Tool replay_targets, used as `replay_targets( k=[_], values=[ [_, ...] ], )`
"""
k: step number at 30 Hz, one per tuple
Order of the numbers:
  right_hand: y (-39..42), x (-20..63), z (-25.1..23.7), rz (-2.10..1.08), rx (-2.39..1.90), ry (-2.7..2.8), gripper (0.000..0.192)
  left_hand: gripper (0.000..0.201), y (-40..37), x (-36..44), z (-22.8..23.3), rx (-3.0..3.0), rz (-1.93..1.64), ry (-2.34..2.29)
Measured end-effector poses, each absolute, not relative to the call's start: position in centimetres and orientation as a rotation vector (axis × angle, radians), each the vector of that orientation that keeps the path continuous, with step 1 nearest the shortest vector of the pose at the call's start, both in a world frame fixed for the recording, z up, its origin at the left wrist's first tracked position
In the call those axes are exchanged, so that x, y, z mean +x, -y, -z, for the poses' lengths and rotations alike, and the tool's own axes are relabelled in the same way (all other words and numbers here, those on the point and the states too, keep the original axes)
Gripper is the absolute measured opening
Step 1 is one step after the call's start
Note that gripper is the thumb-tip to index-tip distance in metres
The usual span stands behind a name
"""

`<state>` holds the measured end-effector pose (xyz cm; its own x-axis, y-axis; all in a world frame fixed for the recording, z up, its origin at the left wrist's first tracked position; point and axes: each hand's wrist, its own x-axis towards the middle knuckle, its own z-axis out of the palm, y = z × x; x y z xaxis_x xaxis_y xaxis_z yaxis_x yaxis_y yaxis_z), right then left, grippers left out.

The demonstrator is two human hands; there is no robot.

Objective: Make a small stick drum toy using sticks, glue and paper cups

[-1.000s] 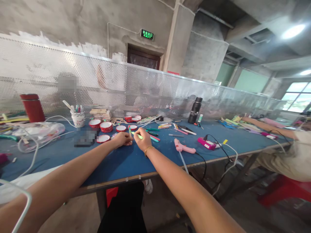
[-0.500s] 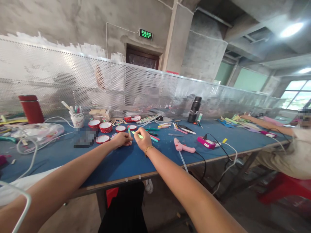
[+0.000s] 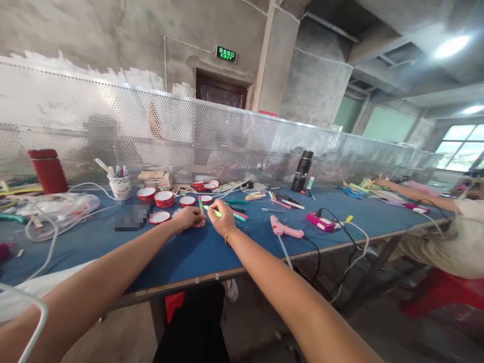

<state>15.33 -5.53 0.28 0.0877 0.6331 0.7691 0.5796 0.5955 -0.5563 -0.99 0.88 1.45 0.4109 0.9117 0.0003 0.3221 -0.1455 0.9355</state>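
My left hand (image 3: 190,218) is closed on a small wooden craft stick (image 3: 201,205), held upright above the blue table (image 3: 177,257). Its upper part carries bands of colour, with green visible. In my right hand (image 3: 222,218) is a light green marker (image 3: 214,210), gripped like a pen, its tip at or very near the stick; whether it touches I cannot tell. More coloured markers (image 3: 239,216) lie just behind my right hand. Red-and-white round paper cups (image 3: 164,198) stand behind my left hand, some of them stacked.
A pink glue gun (image 3: 287,229) with a cable lies to the right, near a magenta power strip (image 3: 320,222). A black bottle (image 3: 302,171), a red bottle (image 3: 48,171) and a pen cup (image 3: 120,185) stand along the perforated screen (image 3: 227,146). Another person's arm (image 3: 419,192) reaches over the table's far right.
Both hands keep almost the same place and grip, with the marker still at the stick. The view has shifted very slightly.
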Motion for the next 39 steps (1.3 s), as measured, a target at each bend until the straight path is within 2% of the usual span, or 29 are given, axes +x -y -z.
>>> replay_targets(
  k=[9,39],
  values=[
    [5.3,15.0,0.0,-0.087,-1.045,1.612,0.016,0.041,-0.8,-1.0,-1.5,1.687,-0.765,-1.069],
    [4.9,15.3,0.2,-0.078,-1.032,1.54,0.016,0.035,-1.6,-1.0,-1.0,1.677,-0.763,-1.077]
  ],
)
